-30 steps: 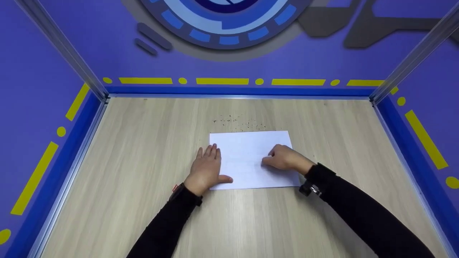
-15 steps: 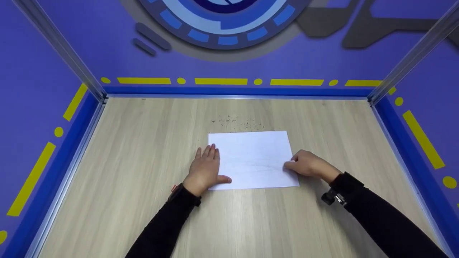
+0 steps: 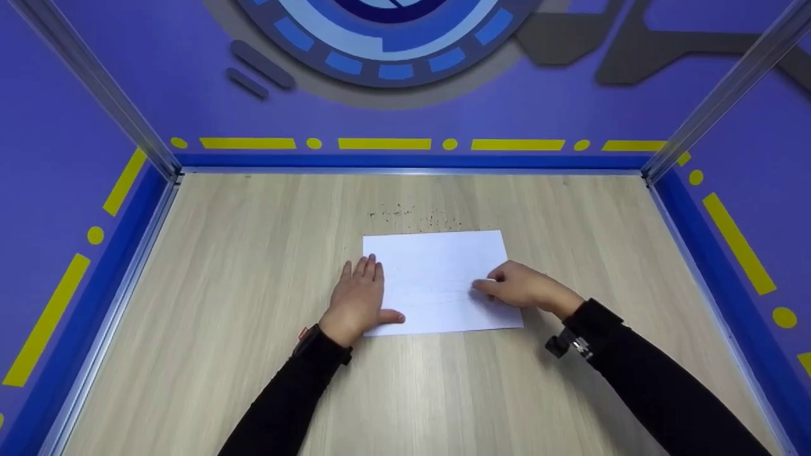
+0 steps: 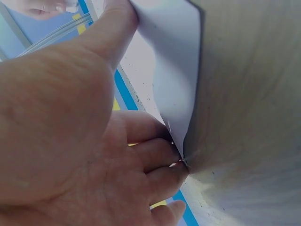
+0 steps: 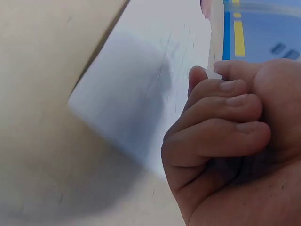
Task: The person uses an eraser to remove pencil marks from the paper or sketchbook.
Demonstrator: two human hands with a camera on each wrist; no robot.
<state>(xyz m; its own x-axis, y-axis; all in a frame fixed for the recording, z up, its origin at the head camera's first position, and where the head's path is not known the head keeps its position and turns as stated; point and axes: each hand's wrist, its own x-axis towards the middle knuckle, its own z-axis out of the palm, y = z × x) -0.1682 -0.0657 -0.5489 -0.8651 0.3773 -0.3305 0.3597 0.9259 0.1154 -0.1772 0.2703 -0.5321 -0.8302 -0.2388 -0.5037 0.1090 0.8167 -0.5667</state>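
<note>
"White paper (image 3: 437,261) is shown; how many sheets are counted?"

"One sheet is counted. It is placed on the wood-grained table (image 3: 253,285), near the middle, beneath and between the hands."

"How many hands are shown, and how are the fingers set?"

"Two. By the left hand (image 3: 355,296) the left edge of the sheet is covered; its fingers are extended and its thumb is spread well apart from them, on the paper. The right hand (image 3: 524,286) is positioned over the right part of the sheet with its fingers curled, and one small white piece (image 5: 213,74) is pinched between thumb and forefinger. Whether the paper is touched by the piece cannot be told."

"How is the sheet's appearance described?"

"Four-cornered and white, with its longer sides laid left to right in the head view. Its lower half is crossed by faint, thin lines; in the right wrist view, its surface is partly darkened by a broad shadow."

"And what is found beyond the far edge?"

"Dark specks (image 3: 398,213) are scattered there, too small to be counted. On the back wall (image 3: 538,120), four yellow bars (image 3: 384,144) and four yellow dots (image 3: 450,144) are aligned."
</note>
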